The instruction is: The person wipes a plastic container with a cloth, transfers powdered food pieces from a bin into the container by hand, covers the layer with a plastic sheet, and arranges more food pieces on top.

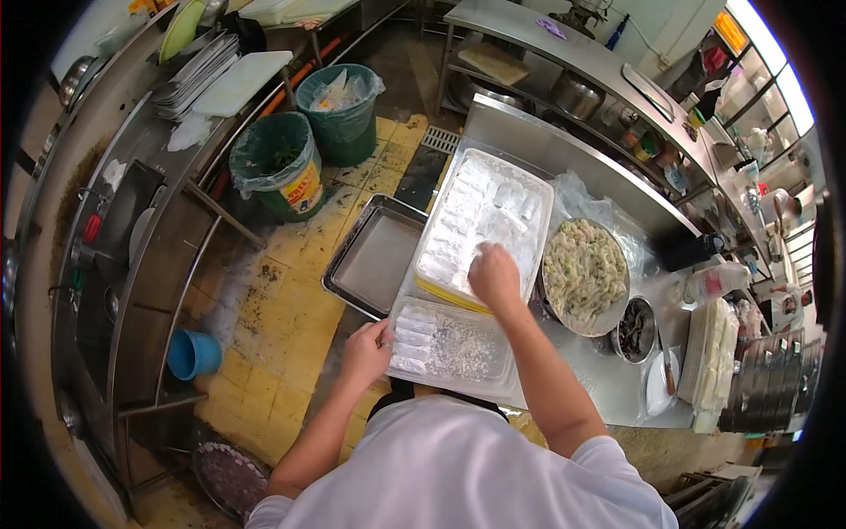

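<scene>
My right hand (494,275), its fingers curled together, is over the near part of a large tray (544,189) of white-dusted pieces; whatever it holds is too small to make out. At the left edge of a smaller clear tray (502,381), my left hand (366,353) has its fingers closed on the rim. Several white rolls (412,339) lie in a column in that tray's left part, with white crumbs to their right. A round bowl of pale, green-flecked filling (583,269) stands right of the large tray.
An empty metal pan (379,256) sits left of the trays. To the right are a bowl of dark strips (634,328), a knife (669,375) and a bottle (718,280). Green bins (339,132) and a blue bucket (194,354) stand on the yellow floor.
</scene>
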`<state>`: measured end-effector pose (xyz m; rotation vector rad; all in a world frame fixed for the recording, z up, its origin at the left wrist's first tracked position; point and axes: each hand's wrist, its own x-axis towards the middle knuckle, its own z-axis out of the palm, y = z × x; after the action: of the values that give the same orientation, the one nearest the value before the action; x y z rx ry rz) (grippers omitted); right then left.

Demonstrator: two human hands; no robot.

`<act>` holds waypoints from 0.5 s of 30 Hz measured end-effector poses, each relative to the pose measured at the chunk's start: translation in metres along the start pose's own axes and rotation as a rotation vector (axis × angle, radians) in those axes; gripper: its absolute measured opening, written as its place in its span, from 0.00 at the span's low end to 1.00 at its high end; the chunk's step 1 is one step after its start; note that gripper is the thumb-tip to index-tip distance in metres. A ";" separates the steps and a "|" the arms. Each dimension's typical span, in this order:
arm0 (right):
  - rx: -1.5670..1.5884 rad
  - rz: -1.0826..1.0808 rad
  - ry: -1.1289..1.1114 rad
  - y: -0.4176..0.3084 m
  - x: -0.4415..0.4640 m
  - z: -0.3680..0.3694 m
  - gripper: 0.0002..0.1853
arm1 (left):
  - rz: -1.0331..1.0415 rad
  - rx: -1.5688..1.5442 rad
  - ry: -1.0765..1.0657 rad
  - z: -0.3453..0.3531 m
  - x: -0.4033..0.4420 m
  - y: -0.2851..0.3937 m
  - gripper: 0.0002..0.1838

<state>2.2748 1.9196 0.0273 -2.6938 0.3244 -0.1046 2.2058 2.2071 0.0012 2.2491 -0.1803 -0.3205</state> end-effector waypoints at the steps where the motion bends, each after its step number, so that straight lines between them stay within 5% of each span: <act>1: -0.076 0.092 -0.064 0.012 0.021 0.005 0.16 | 0.010 -0.002 0.007 0.000 -0.001 0.000 0.16; 7: 0.002 0.199 -0.228 0.047 0.062 0.040 0.26 | 0.014 -0.033 0.052 0.008 0.002 -0.010 0.16; 10: 0.210 0.010 0.100 0.042 0.033 0.009 0.26 | -0.010 -0.065 0.106 0.006 -0.003 -0.009 0.16; 13: 0.060 0.031 -0.189 0.046 0.009 -0.013 0.22 | -0.011 -0.074 0.140 0.005 -0.005 -0.012 0.15; 15: 0.105 0.001 -0.126 0.047 0.003 -0.023 0.20 | -0.003 -0.103 0.162 0.004 -0.005 -0.012 0.14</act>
<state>2.2652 1.8684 0.0286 -2.5818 0.2734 0.0473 2.1999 2.2129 -0.0096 2.1621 -0.0735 -0.1449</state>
